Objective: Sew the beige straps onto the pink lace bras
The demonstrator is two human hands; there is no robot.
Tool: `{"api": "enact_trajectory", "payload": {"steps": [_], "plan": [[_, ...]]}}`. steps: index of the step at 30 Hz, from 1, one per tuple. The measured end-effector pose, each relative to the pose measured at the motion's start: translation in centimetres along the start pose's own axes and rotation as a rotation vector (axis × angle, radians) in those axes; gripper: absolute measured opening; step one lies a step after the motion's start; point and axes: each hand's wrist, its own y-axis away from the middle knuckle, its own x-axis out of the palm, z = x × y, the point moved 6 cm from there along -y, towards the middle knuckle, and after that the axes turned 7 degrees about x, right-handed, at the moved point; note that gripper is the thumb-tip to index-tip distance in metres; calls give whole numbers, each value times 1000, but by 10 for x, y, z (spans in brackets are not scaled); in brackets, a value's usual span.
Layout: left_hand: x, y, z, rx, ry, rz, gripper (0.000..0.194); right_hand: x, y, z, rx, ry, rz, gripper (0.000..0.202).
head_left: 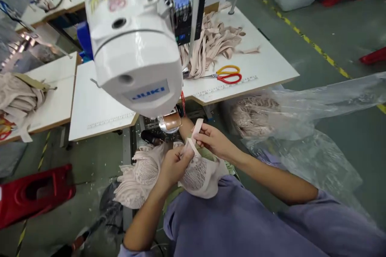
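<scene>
Both hands work low in front of the sewing machine [132, 44], over the person's lap. Left hand [174, 165] is curled closed, fingers pinching the lower end of a pale strap [193, 138] against the lace garment [169, 174] bunched under it. Right hand [212, 140] is partly closed, thumb and fingertips gripping the strap's upper end, which sticks up just beside the copper-coloured part [171, 122] under the machine head. Garment lies on the lap, draped leftward off the knee. On the white table [271, 68] behind: pile of matching straps [211, 42], red-and-yellow scissors [227, 74] just beside it. Clear plastic bag [301, 120] with more lace pieces sits to the right. Red stool [33, 194] on the floor, left.
</scene>
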Motion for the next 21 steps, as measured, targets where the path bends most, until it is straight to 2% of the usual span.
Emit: {"api": "enact_trajectory", "payload": {"steps": [3, 6, 11, 13, 16, 17, 18, 21], "plan": [[-3, 2, 0, -29, 8, 4, 47, -7, -3, -2, -5, -67, -76, 30], [-8, 4, -6, -43, -26, -9, 49, -9, -9, 3, -17, -69, -88, 31], [-14, 5, -13, 2, -105, -55, 49, -19, -18, 5, -77, -148, -205, 34], [-13, 5, -12, 12, -121, -74, 47, -13, -17, -3, -38, -144, -153, 37], [-8, 6, -11, 35, -127, -97, 42, 8, -11, -20, 120, -5, 94, 38], [-7, 6, -11, 41, -122, -101, 40, 10, -9, -22, 137, 43, 123, 37], [-6, 7, -11, 40, -113, -108, 39, 7, -7, -19, 120, 64, 102, 35], [-8, 9, -10, 21, -94, -144, 36, -17, -6, 1, 13, -51, -75, 32]]}}
